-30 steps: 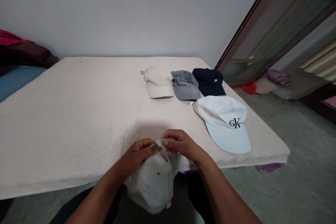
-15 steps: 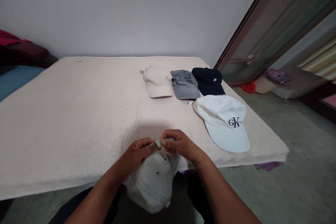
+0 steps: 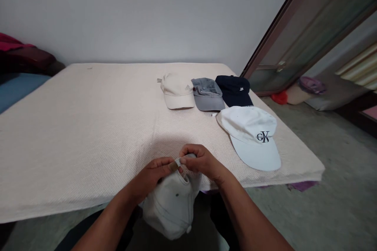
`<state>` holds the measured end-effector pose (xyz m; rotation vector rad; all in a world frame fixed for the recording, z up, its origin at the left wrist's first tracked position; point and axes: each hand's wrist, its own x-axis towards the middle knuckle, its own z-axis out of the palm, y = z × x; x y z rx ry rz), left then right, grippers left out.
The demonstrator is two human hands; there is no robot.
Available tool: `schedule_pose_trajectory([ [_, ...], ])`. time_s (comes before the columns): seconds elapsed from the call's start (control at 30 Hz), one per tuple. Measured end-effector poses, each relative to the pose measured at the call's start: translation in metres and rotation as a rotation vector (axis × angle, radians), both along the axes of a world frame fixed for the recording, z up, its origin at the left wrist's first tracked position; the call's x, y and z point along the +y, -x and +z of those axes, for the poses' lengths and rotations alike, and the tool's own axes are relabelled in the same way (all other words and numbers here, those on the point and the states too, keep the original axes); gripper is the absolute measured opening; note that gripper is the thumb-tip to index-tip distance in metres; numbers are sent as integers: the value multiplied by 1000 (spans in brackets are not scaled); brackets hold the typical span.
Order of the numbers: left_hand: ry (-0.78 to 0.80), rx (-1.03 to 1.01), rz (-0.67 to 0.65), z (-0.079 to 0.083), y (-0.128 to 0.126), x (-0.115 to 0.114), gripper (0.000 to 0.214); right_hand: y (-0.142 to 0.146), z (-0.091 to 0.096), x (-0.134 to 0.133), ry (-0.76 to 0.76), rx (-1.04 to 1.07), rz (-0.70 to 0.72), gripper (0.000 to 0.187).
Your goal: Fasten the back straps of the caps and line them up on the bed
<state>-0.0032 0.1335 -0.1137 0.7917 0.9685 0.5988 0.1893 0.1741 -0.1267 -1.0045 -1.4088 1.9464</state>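
At the mattress's near edge, my left hand (image 3: 153, 172) and right hand (image 3: 200, 161) pinch the back strap (image 3: 178, 160) of a pale white cap (image 3: 172, 204). Its crown hangs toward me, top button lowest. Four more caps lie on the mattress (image 3: 88, 125): cream (image 3: 176, 90), grey (image 3: 207, 94), navy (image 3: 234, 91), white (image 3: 251, 135).

Four caps (image 3: 206, 98) lie on the mattress (image 3: 88, 125).

Left hand (image 3: 153, 172) and right hand (image 3: 202, 162) pinch the strap (image 3: 178, 161) of a white cap (image 3: 172, 204) before 4 caps (image 3: 207, 94) on a mattress (image 3: 88, 125).
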Motion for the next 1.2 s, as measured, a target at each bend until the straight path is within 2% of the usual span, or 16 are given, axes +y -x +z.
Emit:
schedule_pose_trajectory([
  [0.23, -55, 62, 52, -4, 2, -1, 18, -1, 1, 1, 50, 2, 71, 23],
  [0.4, -54, 33, 15, -3, 1, -1, 22, 0, -1, 0, 63, 49, 70, 21],
  [0.67, -3, 23, -21, -3, 1, 1, 18, -1, 3, -1, 62, 18, 34, 20],
  [0.83, -27, 35, -51, -6, 2, 1, 22, 5, -5, -3, 89, 114, -50, 17],
  [1.03, -3, -13, 36, -12, 2, 1, 18, 6, -5, -3, 86, 112, -56, 17],
  [1.2, -10, -56, 46, -12, 1, 1, 17, 9, -6, -4, 86, 147, -72, 18],
])
